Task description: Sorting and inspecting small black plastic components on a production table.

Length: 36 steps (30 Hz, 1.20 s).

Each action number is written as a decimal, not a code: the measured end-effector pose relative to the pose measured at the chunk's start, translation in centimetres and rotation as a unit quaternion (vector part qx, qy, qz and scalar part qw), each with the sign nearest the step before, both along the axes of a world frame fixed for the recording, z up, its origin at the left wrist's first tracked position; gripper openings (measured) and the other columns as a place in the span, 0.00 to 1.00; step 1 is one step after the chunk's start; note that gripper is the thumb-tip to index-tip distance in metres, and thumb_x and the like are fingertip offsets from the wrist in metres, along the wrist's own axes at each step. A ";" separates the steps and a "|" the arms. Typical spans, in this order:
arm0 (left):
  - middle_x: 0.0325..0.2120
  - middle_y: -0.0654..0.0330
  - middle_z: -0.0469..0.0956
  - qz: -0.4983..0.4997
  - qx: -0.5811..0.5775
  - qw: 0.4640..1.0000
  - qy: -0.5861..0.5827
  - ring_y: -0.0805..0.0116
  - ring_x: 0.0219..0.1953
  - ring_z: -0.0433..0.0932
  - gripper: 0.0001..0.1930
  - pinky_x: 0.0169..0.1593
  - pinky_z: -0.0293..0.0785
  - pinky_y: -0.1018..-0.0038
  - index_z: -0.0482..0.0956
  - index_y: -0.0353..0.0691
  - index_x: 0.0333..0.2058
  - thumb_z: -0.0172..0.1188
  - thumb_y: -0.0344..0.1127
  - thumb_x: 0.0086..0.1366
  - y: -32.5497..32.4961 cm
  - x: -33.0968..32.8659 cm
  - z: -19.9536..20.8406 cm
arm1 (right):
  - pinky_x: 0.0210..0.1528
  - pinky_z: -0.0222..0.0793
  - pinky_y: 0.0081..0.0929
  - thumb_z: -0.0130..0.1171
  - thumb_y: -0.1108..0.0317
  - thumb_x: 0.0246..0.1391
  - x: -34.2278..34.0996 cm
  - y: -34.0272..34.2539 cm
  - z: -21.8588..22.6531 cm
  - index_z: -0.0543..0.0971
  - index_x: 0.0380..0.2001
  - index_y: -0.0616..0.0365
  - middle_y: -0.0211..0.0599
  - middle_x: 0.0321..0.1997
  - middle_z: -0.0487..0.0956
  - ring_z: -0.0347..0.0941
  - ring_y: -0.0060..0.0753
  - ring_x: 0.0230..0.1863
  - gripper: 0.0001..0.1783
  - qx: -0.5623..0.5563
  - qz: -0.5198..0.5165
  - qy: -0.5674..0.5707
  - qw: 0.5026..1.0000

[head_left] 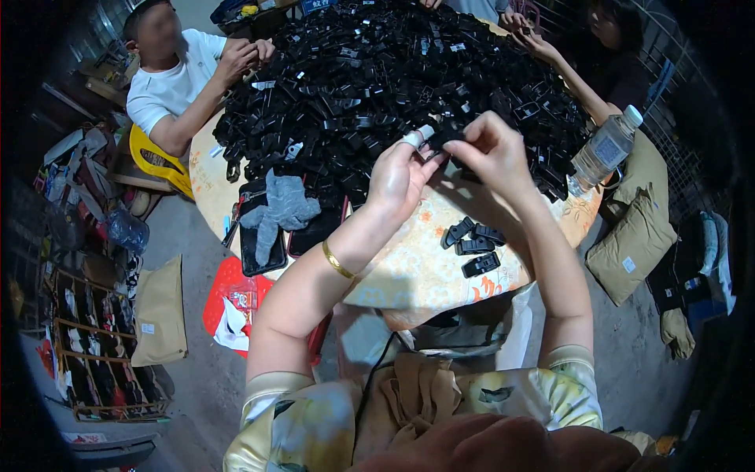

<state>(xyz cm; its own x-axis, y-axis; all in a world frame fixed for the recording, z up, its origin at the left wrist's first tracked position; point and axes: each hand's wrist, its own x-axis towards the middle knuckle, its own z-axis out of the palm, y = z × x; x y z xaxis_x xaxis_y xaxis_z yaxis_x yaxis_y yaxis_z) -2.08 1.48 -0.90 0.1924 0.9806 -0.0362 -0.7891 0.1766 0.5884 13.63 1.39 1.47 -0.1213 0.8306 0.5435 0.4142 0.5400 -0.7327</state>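
Note:
My left hand (397, 179), with white wrapping on a finger, is closed near the front edge of a large heap of black plastic parts (370, 86). It pinches a small dark plastic piece (447, 140), and my right hand (497, 156) grips the same piece from the other side with thumb and bent fingers. The piece's exact kind is hard to tell against the dark heap. Below my right hand, several black plastic clips (475, 245) lie in a small group on the patterned tablecloth (409, 271).
A grey glove (285, 208) lies over a dark phone (263, 250) at the left. At the right stands a clear bottle (604, 151). Co-workers sit across the table, one in a white shirt (174, 82). A red stool (228, 295) and tan sacks (631, 244) flank the table.

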 end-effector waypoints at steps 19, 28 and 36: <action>0.44 0.59 0.70 -0.054 0.130 0.982 0.128 0.72 0.45 0.71 0.22 0.50 0.71 0.75 0.64 0.35 0.54 0.49 0.19 0.59 -0.6 0.2 0.7 | 0.35 0.73 0.19 0.62 0.82 0.38 0.2 -1.1 -0.9 0.76 0.34 0.66 0.40 0.37 0.75 0.76 0.28 0.34 0.14 0.161 -0.016 -0.036 0.986; 0.45 0.59 0.70 -0.023 0.114 0.980 0.162 0.72 0.45 0.72 0.22 0.48 0.72 0.77 0.62 0.39 0.53 0.50 0.20 0.59 -0.7 0.4 0.7 | 0.36 0.75 0.23 0.61 0.80 0.40 0.1 -1.4 -1.0 0.76 0.37 0.66 0.47 0.41 0.78 0.78 0.33 0.38 0.15 0.221 0.001 -0.073 0.973; 0.42 0.58 0.72 -0.005 0.137 0.971 0.197 0.75 0.40 0.73 0.20 0.40 0.72 0.82 0.64 0.38 0.51 0.51 0.20 0.58 -0.7 0.5 0.5 | 0.36 0.73 0.17 0.64 0.75 0.43 0.1 -1.2 -1.0 0.77 0.34 0.64 0.35 0.32 0.79 0.76 0.21 0.32 0.11 0.003 -0.008 0.059 0.998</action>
